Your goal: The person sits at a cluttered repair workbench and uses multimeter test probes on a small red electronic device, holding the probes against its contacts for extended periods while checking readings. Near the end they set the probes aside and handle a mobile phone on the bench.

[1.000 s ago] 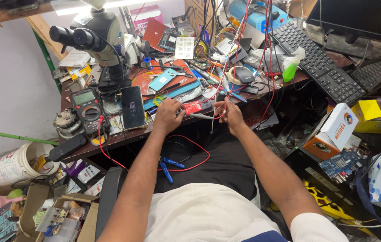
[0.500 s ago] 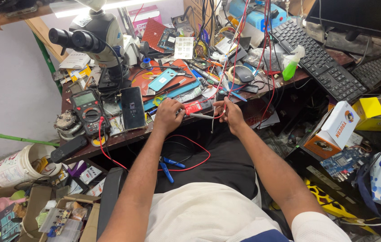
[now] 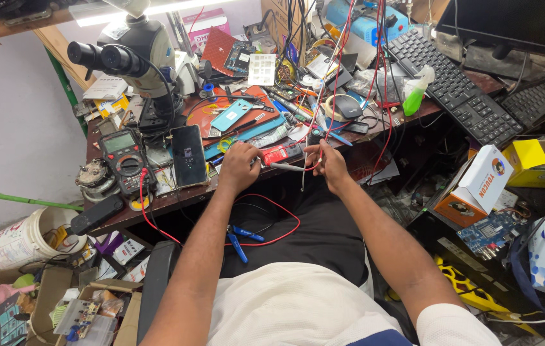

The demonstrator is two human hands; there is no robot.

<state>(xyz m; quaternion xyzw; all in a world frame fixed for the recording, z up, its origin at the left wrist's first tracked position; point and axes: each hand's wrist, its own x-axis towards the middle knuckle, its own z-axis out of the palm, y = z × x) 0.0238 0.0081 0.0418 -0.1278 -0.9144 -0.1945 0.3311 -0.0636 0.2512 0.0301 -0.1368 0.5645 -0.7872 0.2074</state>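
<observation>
A grey wire [image 3: 288,168] is pinched between the left hand [image 3: 239,168] and right hand [image 3: 327,163], fingers clenched on it, just right of the multimeter [image 3: 125,156].

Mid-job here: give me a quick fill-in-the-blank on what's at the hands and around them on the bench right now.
1. The left hand and right hand hold a thin grey ____ between them.
2. The multimeter sits directly below the ____ on the desk.
3. The spray bottle beside the keyboard is ____ in colour.
4. The pliers on the person's lap have ____ handles.

Missing words: rod; microscope; green; blue
</observation>
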